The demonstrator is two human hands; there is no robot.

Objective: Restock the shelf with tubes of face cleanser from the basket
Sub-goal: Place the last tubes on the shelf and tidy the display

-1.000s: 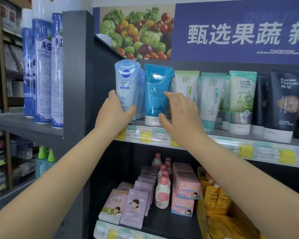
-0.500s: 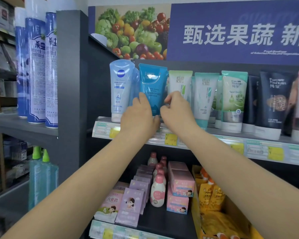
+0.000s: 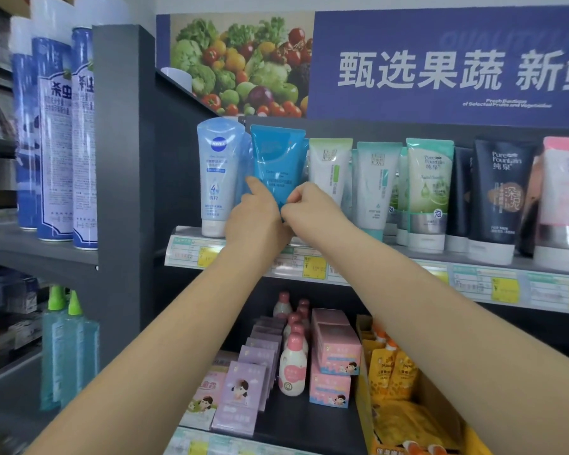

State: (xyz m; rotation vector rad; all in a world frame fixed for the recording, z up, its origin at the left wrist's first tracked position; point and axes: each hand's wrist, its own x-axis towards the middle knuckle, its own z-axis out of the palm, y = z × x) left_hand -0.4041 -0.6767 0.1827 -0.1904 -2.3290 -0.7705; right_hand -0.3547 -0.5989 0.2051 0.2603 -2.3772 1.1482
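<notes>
A bright blue cleanser tube (image 3: 276,156) stands cap-down on the upper shelf (image 3: 473,261), second from the left. My left hand (image 3: 257,221) grips its lower left side, forefinger laid up the front. My right hand (image 3: 312,208) pinches its lower right edge. A pale blue Nivea tube (image 3: 216,178) stands just to the left, apart from my hands. To the right stand white-green tubes (image 3: 329,169), teal ones (image 3: 376,185), Pure Fountain green (image 3: 429,188), dark navy (image 3: 498,198) and pink (image 3: 565,192). The basket is out of view.
A grey upright panel (image 3: 122,159) bounds the shelf on the left, with tall blue spray cans (image 3: 56,136) beyond it. The lower shelf holds pink bottles (image 3: 291,366), pink boxes (image 3: 334,353), purple packets (image 3: 247,389) and orange pouches (image 3: 391,372). Price tags (image 3: 312,266) line the shelf edge.
My left hand left the Nivea tube and moved right onto the bright blue tube. Both hands now close on that tube's lower part, which stands a little straighter.
</notes>
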